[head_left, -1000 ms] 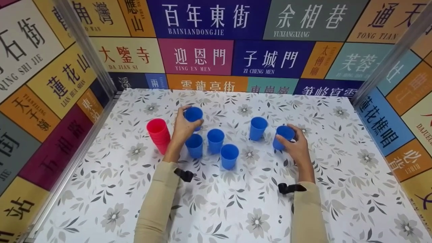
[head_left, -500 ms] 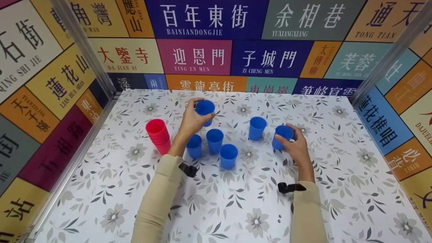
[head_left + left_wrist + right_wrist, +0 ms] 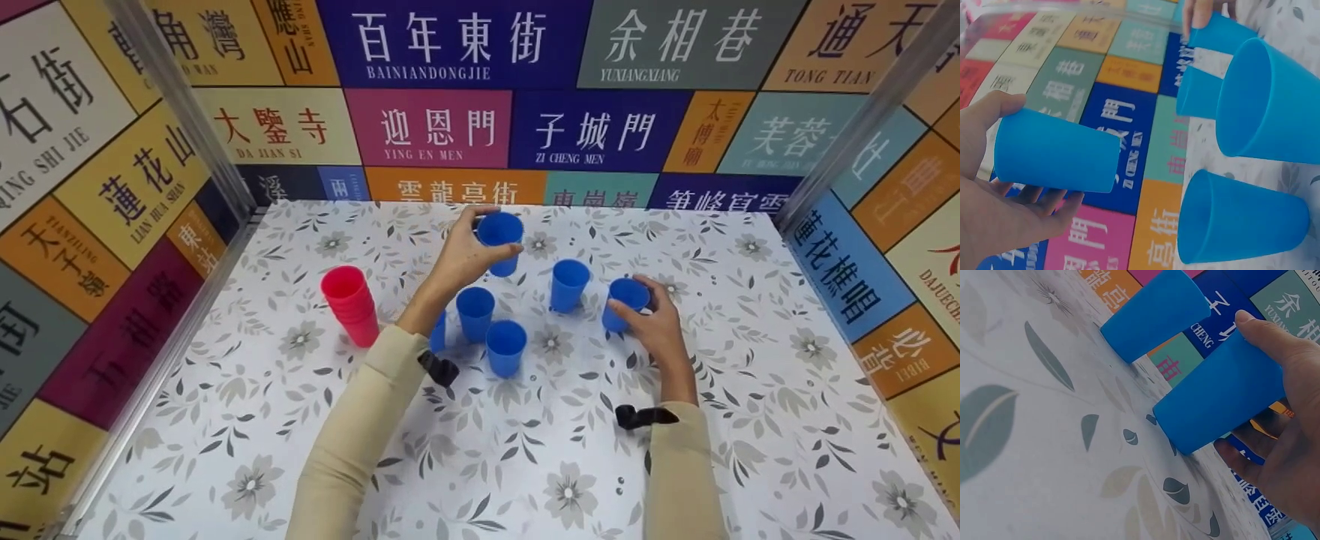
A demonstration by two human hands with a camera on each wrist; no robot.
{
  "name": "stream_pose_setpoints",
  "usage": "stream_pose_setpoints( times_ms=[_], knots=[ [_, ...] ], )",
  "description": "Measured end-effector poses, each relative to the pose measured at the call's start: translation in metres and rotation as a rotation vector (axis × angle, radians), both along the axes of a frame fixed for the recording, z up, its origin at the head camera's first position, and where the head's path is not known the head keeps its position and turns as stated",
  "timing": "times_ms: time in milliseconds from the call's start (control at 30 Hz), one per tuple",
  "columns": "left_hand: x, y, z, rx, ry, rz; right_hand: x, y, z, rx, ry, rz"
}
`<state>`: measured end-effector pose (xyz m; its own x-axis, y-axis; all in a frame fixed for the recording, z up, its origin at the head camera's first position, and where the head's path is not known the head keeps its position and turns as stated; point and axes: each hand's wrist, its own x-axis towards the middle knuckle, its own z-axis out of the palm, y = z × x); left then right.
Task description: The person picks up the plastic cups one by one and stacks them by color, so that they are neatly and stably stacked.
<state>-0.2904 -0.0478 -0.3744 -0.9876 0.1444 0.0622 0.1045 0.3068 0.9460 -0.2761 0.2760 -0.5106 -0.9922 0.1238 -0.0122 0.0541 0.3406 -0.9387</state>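
My left hand (image 3: pixel 463 251) grips a blue plastic cup (image 3: pixel 502 251) near its rim, thumb on one side and fingers on the other. That cup (image 3: pixel 1058 149) hangs upright above the table, beyond the nearer cups. At the right, my right hand (image 3: pixel 654 319) holds another blue cup (image 3: pixel 624 306); its base meets the tabletop in the right wrist view, where the hand (image 3: pixel 1292 416) wraps its side. One blue cup (image 3: pixel 568 286) stands upright just left of it. Two more, a blue cup (image 3: pixel 475 315) and a nearer blue cup (image 3: pixel 505 349), stand below my left hand.
A stack of red cups (image 3: pixel 350 304) stands left of my left forearm. Another blue cup (image 3: pixel 438 331) is mostly hidden behind that forearm. The flower-patterned table (image 3: pixel 510 465) is bounded by lettered panels (image 3: pixel 435 127) at the back and sides.
My left hand has lifted its blue cup and carried it right, past the standing cups. The left forearm now covers most of one cup. My right hand has stayed in place on its cup.
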Motion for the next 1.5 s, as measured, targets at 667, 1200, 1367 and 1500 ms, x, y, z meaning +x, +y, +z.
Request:
stream_pose_setpoints(
  times_ms=[667,1200,1367,1500],
  knots=[
    [0.001,0.082,0.007,-0.096,0.068,-0.155,0.002,0.002,0.002,0.033,-0.029,0.011],
    [-0.008,0.122,-0.015,0.014,0.045,-0.061,0.003,-0.001,0.002,0.023,0.007,0.025],
    [-0.007,0.137,-0.019,0.009,0.047,-0.074,0.002,-0.001,0.000,0.030,0.030,0.020],
    [-0.006,0.149,-0.023,0.017,0.042,-0.106,0.002,0.000,-0.002,0.042,0.035,0.023]
  ],
)
